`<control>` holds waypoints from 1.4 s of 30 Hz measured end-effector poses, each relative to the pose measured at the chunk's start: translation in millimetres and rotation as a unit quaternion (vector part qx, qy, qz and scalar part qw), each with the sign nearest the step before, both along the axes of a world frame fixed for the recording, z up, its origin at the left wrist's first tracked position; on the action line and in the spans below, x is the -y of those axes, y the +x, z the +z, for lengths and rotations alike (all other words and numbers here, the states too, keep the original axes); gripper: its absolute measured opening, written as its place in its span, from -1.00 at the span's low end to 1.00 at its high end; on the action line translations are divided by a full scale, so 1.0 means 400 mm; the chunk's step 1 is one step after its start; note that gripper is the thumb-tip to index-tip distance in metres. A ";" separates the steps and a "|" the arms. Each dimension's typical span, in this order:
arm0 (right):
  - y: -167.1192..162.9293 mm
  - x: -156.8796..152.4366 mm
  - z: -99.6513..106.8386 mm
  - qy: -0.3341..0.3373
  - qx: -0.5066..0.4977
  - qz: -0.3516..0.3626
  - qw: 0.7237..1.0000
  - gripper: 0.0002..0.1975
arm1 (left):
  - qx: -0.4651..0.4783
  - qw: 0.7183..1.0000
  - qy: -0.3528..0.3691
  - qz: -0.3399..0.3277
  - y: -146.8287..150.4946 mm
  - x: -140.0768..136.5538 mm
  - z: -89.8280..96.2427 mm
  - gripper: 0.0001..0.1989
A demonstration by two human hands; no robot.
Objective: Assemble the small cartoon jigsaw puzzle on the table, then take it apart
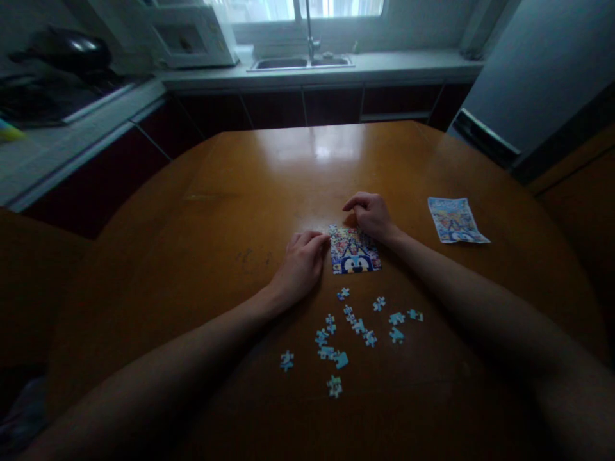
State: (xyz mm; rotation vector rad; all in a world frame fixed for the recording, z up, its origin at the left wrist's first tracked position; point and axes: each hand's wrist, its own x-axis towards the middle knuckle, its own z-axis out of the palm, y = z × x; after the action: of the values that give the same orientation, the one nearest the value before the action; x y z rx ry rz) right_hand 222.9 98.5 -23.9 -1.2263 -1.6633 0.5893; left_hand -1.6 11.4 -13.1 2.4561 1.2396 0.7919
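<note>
My left fingers and right fingers were curled, couldn't tell if gripping, by the mid-frame puzzle, probably light, flimsy, best edge-held tbh.

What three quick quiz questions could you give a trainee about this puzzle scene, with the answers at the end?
1. Which hand is at the left edge of the joined jigsaw section?
2. True or false: every piece has been joined.
3. What appliance stands to the left of the sink?

Key:
1. The left hand.
2. False; loose jigsaw pieces lie nearer the person.
3. A microwave.
</note>
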 end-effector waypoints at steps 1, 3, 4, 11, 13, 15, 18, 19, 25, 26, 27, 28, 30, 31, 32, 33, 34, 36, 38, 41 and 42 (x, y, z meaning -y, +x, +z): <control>-0.001 0.001 0.001 -0.005 -0.004 -0.009 1.000 -0.71 | 0.000 1.000 -0.002 0.001 0.001 0.000 0.001 -0.68; -0.002 0.003 0.003 -0.012 -0.014 -0.018 1.000 -0.72 | -0.003 1.000 -0.006 0.000 0.001 0.001 0.004 -0.68; -0.004 0.006 0.005 -0.014 -0.018 -0.017 1.000 -0.72 | -0.006 1.000 -0.008 -0.002 0.002 0.001 0.005 -0.68; -0.008 0.015 0.007 -0.010 -0.006 0.038 0.999 -0.69 | -0.005 1.000 -0.009 -0.011 0.002 0.005 0.009 -0.65; -0.008 0.014 0.005 0.022 0.036 0.047 0.998 -0.68 | -0.007 1.000 -0.012 -0.013 0.002 0.005 0.009 -0.64; -0.007 0.012 0.004 0.061 0.084 0.063 0.993 -0.68 | -0.010 1.000 -0.015 -0.013 0.001 0.005 0.009 -0.64; -0.005 0.012 0.001 0.089 0.120 0.100 0.984 -0.69 | -0.015 1.000 -0.018 -0.011 0.001 0.007 0.009 -0.65; -0.005 0.013 0.000 0.092 0.127 0.114 0.981 -0.69 | -0.016 1.000 -0.019 -0.011 0.001 0.007 0.009 -0.65; -0.003 0.015 -0.002 0.085 0.172 0.159 0.969 -0.66 | -0.016 1.000 -0.015 -0.011 0.003 0.007 0.010 -0.64; -0.004 0.015 -0.002 0.085 0.176 0.160 0.967 -0.66 | -0.015 1.000 -0.013 -0.011 0.004 0.007 0.011 -0.64; -0.005 0.015 -0.001 0.086 0.180 0.160 0.967 -0.66 | -0.016 1.000 -0.013 -0.012 0.004 0.007 0.012 -0.64; -0.005 0.015 0.000 0.086 0.182 0.160 0.967 -0.66 | -0.018 1.000 -0.014 -0.012 0.005 0.007 0.013 -0.64; -0.006 0.016 0.002 0.084 0.186 0.158 0.966 -0.66 | -0.024 0.999 -0.019 -0.010 0.005 0.008 0.014 -0.64; -0.007 0.017 0.004 0.084 0.187 0.157 0.966 -0.66 | -0.027 0.999 -0.022 -0.009 0.005 0.008 0.015 -0.63; -0.007 0.017 0.004 0.084 0.189 0.157 0.966 -0.67 | -0.029 0.999 -0.024 -0.009 0.005 0.008 0.015 -0.63; -0.007 0.018 0.005 0.085 0.190 0.155 0.966 -0.67 | -0.029 0.999 -0.024 -0.009 0.004 0.008 0.016 -0.63; -0.008 0.019 0.005 0.086 0.190 0.154 0.966 -0.67 | -0.029 0.999 -0.023 -0.009 0.004 0.009 0.016 -0.63; -0.008 0.019 0.004 0.087 0.189 0.154 0.966 -0.67 | -0.029 0.999 -0.023 -0.009 0.004 0.009 0.016 -0.64; -0.008 0.018 0.002 0.090 0.174 0.152 0.969 -0.68 | -0.029 0.999 -0.025 -0.009 0.004 0.010 0.017 -0.64; -0.008 0.017 0.002 0.087 0.122 0.120 0.981 -0.69 | -0.027 0.999 -0.023 -0.011 0.004 0.010 0.017 -0.64; -0.007 0.016 0.003 0.078 0.105 0.101 0.986 -0.68 | -0.027 0.999 -0.021 -0.011 0.004 0.010 0.017 -0.64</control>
State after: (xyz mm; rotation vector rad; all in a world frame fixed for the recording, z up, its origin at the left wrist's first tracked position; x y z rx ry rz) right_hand 220.0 91.9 -22.6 -1.0411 -1.9892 0.4522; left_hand 0.1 7.5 -6.3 2.4674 1.2323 0.6916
